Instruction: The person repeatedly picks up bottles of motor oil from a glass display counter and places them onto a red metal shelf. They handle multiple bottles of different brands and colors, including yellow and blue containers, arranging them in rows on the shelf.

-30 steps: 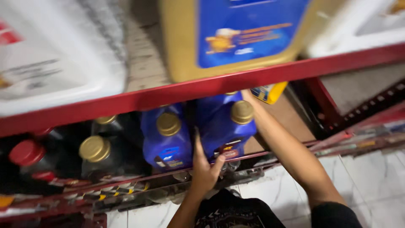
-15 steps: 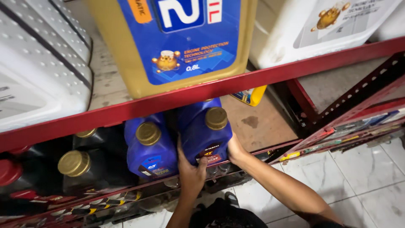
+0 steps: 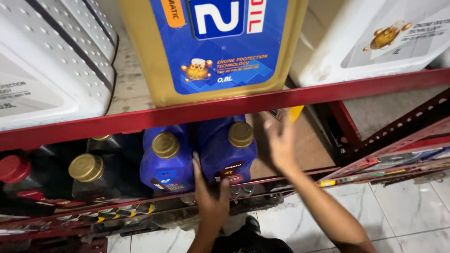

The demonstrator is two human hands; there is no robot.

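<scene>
A red metal shelf rack stood over a white tiled floor, its upper level carrying a large gold plastic jug with a blue label between 2 white jugs. On the lower shelf, 2 blue plastic bottles with gold caps stood side by side. The left hand pressed against the right-hand blue bottle, fingers spread. The right hand hovered open just beside it, blurred.

Red metal shelving rack, worn brown shelf board, white marbled floor tiles, dim lower shelf
</scene>
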